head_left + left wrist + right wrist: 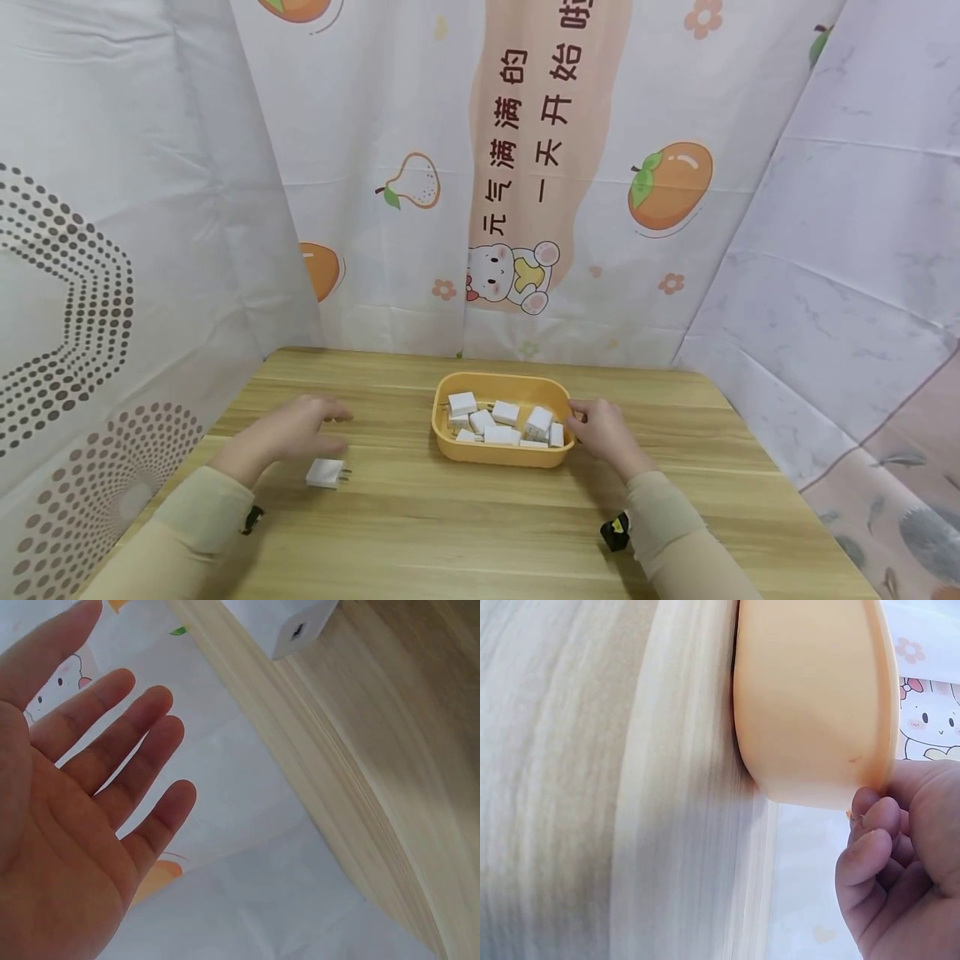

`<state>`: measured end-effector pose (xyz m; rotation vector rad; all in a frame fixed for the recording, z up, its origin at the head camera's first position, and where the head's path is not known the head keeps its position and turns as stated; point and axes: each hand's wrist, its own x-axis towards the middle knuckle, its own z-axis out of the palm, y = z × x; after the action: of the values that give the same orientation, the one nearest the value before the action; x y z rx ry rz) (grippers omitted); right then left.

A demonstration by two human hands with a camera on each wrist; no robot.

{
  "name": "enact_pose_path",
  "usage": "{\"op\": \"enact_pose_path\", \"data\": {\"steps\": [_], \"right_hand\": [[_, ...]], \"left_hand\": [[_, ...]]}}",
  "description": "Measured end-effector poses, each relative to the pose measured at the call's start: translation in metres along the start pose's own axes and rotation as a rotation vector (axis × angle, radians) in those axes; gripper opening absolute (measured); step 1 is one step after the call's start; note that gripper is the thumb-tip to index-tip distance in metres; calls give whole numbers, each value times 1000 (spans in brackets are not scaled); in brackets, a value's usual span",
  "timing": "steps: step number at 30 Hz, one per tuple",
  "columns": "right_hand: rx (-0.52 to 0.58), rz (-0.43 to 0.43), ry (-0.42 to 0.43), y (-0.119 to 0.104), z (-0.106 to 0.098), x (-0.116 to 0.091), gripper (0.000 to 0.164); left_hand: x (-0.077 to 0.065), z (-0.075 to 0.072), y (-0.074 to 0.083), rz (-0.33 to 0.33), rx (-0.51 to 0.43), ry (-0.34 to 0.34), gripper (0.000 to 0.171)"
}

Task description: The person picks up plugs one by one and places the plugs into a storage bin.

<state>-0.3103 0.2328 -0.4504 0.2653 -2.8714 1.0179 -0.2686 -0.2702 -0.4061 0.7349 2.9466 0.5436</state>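
A white plug-in charger (326, 473) lies on the wooden table at the left, its prongs facing right. Just behind and above it hovers my left hand (300, 427), holding nothing. In the left wrist view the fingers (146, 754) are spread and relaxed, apart from the charger (289, 630), whose port end shows at the top. A yellow plastic basket (498, 455) stands near the middle of the table with several white chargers (501, 435) piled inside. At its right end my right hand (606, 432) pinches the rim, fingers curled, as the right wrist view shows.
The wooden table (420, 533) reaches back to a printed curtain (420, 275). More curtains hang at the left (187, 250) and right (810, 292). A dark strap piece (617, 532) sits under the right wrist.
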Motion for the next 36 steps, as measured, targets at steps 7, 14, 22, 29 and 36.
{"op": "enact_pose_path", "data": {"steps": [7, 14, 22, 29, 36], "right_hand": [[-5, -4, -1, 1, 1, 1, 42], [1, 2, -4, 0, 0, 0, 42], [3, 21, -15, -1, 0, 0, 42], [5, 22, -19, -1, -1, 0, 43], [5, 25, -16, -1, 0, -1, 43]], "left_hand": [[-7, 6, -1, -30, -58, -75, 51], [-13, 16, 0, -68, -85, -138, 48], [-14, 23, 1, -82, -58, -165, 33], [-15, 26, 0, -90, -37, -152, 36], [-13, 29, -2, -77, -22, -145, 33]]}}
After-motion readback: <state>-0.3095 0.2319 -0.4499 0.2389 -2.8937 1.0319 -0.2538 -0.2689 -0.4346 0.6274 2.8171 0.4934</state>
